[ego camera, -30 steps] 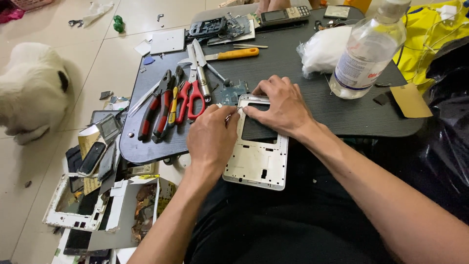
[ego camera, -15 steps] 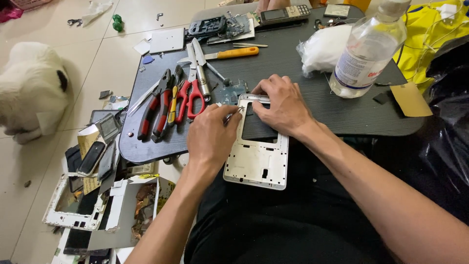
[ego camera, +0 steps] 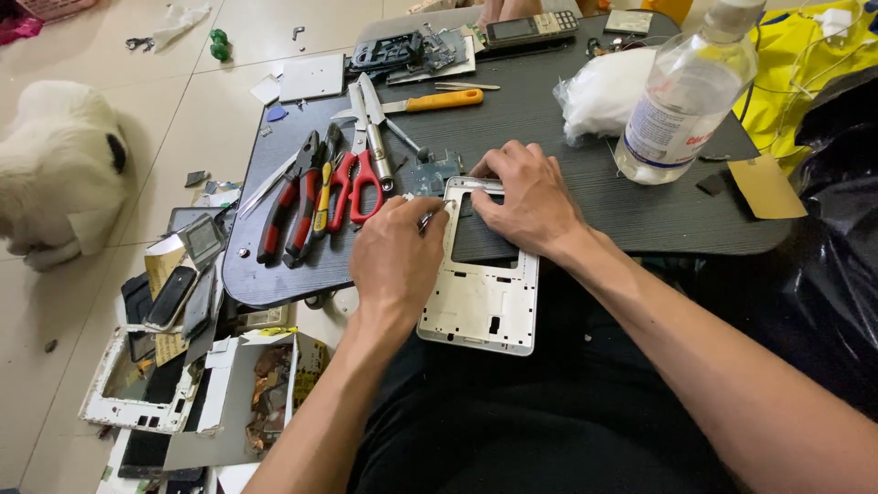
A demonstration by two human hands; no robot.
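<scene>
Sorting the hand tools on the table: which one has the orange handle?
The knife-like tool lying alone at the table's far side, handle pointing right. The pliers and scissors grouped near the left hand have red handles.

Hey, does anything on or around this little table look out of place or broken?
Yes. The white device frame under both hands hangs over the table's near edge, stripped of its screen. On the floor at left lie another gutted white frame and loose phone parts, scattered rather than sorted.
</scene>
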